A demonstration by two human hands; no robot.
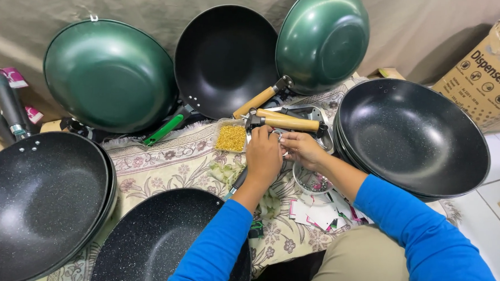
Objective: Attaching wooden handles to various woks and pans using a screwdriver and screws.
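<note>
Head view: left hand (263,152) and right hand (300,148) are both clenched on the metal bracket end of a wooden pan handle (287,121), near the floral cloth's (151,169) far edge. Its long axis runs left-right, just beyond both hands, equally near each.

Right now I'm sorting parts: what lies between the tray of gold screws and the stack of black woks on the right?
In the head view, two wooden handles lie there, with both hands below them.

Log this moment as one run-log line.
left hand: on wooden handle | right hand: fingers at handle's metal end | beside: tray of gold screws | around: black woks
</note>
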